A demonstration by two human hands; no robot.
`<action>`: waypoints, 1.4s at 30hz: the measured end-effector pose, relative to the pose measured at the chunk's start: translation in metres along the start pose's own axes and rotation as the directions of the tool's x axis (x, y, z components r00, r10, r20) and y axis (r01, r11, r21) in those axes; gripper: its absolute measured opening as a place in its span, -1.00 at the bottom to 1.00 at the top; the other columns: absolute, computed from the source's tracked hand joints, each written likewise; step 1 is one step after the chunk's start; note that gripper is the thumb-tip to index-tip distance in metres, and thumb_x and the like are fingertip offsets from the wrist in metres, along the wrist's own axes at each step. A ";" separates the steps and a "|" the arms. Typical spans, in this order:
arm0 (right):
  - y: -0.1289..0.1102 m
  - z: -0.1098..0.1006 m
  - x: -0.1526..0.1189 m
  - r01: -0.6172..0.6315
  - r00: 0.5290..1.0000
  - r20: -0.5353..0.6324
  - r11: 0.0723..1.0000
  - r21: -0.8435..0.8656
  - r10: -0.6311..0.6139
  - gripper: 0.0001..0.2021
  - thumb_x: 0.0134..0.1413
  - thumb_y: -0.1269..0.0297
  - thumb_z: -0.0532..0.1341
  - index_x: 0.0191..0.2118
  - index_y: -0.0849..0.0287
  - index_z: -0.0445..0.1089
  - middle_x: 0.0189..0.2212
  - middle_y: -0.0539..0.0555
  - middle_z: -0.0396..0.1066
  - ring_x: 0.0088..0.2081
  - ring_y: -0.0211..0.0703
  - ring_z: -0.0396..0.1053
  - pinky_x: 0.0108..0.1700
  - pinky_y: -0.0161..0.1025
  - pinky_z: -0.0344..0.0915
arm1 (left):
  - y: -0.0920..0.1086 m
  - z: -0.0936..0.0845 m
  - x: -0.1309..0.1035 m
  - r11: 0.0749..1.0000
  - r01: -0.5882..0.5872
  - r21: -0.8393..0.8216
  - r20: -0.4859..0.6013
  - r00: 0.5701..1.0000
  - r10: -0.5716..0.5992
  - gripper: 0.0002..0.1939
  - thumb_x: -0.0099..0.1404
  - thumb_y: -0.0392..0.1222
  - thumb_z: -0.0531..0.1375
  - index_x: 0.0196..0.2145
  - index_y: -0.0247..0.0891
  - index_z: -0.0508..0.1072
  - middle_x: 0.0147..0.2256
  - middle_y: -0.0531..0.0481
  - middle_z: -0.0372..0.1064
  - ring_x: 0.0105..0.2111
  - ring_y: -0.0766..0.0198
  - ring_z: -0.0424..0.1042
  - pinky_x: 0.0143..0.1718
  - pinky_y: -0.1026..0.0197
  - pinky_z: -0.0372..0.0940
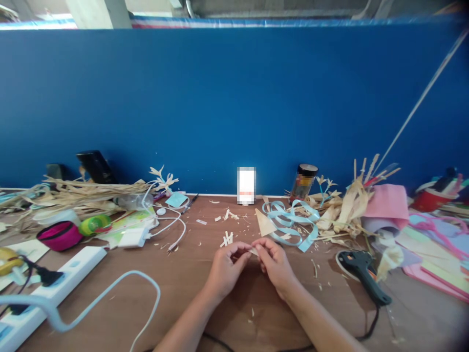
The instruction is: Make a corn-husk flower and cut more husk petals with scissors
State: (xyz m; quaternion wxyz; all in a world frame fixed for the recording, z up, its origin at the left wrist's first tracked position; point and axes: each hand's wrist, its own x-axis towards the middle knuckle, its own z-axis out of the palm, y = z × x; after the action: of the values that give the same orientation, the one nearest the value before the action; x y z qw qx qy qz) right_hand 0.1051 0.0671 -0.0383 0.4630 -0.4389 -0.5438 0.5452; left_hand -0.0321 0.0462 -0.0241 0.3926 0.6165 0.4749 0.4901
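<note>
Near the middle of the brown table (183, 293), my left hand (230, 266) and my right hand (274, 264) meet at the fingertips. Between them is a small pale strip (253, 251), pinched by the fingers of both hands and mostly covered by them. Just beyond my left hand lie short cut pale pieces (226, 238), with more scraps (230, 215) farther back. A flat beige triangular piece (264, 224) and a loosely coiled light blue ribbon (293, 220) lie beyond my right hand.
A glue gun (361, 274) rests at the right, near pink paper (386, 205) and dried husks (348, 210). At the left are a white power strip (69, 288), cables and a magenta band (60, 236). A blue partition (220, 107) stands behind, with a dark-lidded jar (304, 183) before it.
</note>
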 end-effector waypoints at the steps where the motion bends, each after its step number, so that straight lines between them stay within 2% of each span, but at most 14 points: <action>1: 0.000 0.000 0.000 -0.012 1.000 -0.001 0.999 0.034 0.012 -0.84 0.02 0.19 0.09 -0.37 0.16 0.29 -0.72 -0.16 0.04 -0.69 -0.42 -0.02 -0.65 -0.45 -0.06 | 0.000 -0.001 0.000 1.000 0.016 -0.005 0.003 1.000 -0.016 -0.82 0.13 -0.21 0.12 -0.33 -0.30 0.46 -0.36 -0.07 0.45 -0.36 0.25 0.39 -0.31 0.27 0.26; 6: 0.000 0.001 0.000 -0.049 0.999 0.004 0.987 0.156 0.048 -0.83 -0.02 0.18 0.12 -0.39 0.18 0.28 -0.71 -0.17 0.05 -0.70 -0.45 -0.04 -0.66 -0.47 -0.06 | -0.003 -0.004 0.003 0.996 0.071 -0.057 0.005 0.997 -0.071 -0.79 0.08 -0.18 0.16 -0.32 -0.33 0.44 -0.42 -0.05 0.43 -0.44 0.29 0.36 -0.41 0.31 0.23; 9: -0.002 0.001 0.000 -0.057 0.998 -0.004 0.981 0.184 0.059 -0.77 -0.02 0.12 0.12 -0.37 0.19 0.30 -0.67 -0.14 0.12 -0.69 -0.44 0.01 -0.65 -0.46 -0.02 | -0.003 -0.005 0.004 0.996 0.080 -0.024 -0.045 0.996 -0.081 -0.80 0.09 -0.14 0.15 -0.40 -0.33 0.46 -0.48 -0.03 0.41 -0.50 0.31 0.33 -0.45 0.32 0.21; 13: -0.007 0.002 -0.002 0.027 1.000 -0.009 0.991 0.134 -0.026 -0.72 -0.08 0.10 0.17 -0.27 0.17 0.30 -0.54 -0.04 0.30 -0.56 -0.35 0.20 -0.56 -0.41 0.13 | 0.000 -0.005 0.004 0.998 0.059 -0.018 -0.156 0.986 -0.061 -0.82 0.07 -0.14 0.16 -0.44 -0.31 0.46 -0.48 -0.02 0.44 -0.47 0.28 0.37 -0.42 0.30 0.24; 17: -0.008 0.002 -0.003 0.112 0.994 0.009 0.993 0.025 -0.112 -0.74 -0.15 0.18 0.24 -0.29 0.18 0.32 -0.47 0.01 0.35 -0.46 -0.27 0.27 -0.47 -0.36 0.20 | 0.002 -0.004 0.003 0.999 0.050 0.002 -0.214 0.976 -0.048 -0.84 0.06 -0.15 0.18 -0.45 -0.30 0.48 -0.46 -0.03 0.46 -0.45 0.24 0.40 -0.38 0.27 0.26; 25: -0.003 -0.001 0.000 0.106 0.994 -0.038 0.994 0.014 -0.106 -0.82 -0.09 0.19 0.21 -0.39 0.21 0.33 -0.53 -0.02 0.32 -0.49 -0.29 0.23 -0.45 -0.36 0.21 | 0.002 0.000 0.002 0.998 0.040 -0.047 -0.217 0.975 -0.049 -0.84 0.03 -0.17 0.20 -0.44 -0.31 0.48 -0.46 -0.04 0.46 -0.46 0.26 0.41 -0.40 0.29 0.28; 33: -0.004 0.000 0.001 0.089 0.994 -0.063 0.995 0.047 -0.086 -0.78 -0.12 0.14 0.22 -0.40 0.20 0.34 -0.52 0.01 0.36 -0.45 -0.22 0.30 -0.41 -0.31 0.28 | -0.005 -0.003 0.003 0.987 0.119 -0.107 -0.178 0.974 -0.137 -0.76 0.02 -0.10 0.21 -0.41 -0.32 0.51 -0.46 -0.07 0.47 -0.45 0.24 0.40 -0.42 0.29 0.26; 42: -0.006 0.002 -0.001 0.103 0.992 -0.073 0.994 0.024 -0.101 -0.77 -0.14 0.14 0.23 -0.43 0.20 0.31 -0.56 -0.01 0.34 -0.50 -0.26 0.27 -0.44 -0.33 0.26 | -0.010 0.000 0.003 0.954 0.170 -0.246 -0.178 0.960 -0.217 -0.74 -0.01 -0.08 0.23 -0.45 -0.37 0.45 -0.57 0.00 0.38 -0.56 0.35 0.33 -0.50 0.33 0.22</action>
State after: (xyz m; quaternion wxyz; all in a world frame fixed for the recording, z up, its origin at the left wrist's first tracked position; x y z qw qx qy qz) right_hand 0.1033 0.0657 -0.0318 0.5154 -0.4232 -0.5411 0.5123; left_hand -0.0342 0.0514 -0.0332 0.4566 0.4643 0.5115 0.5606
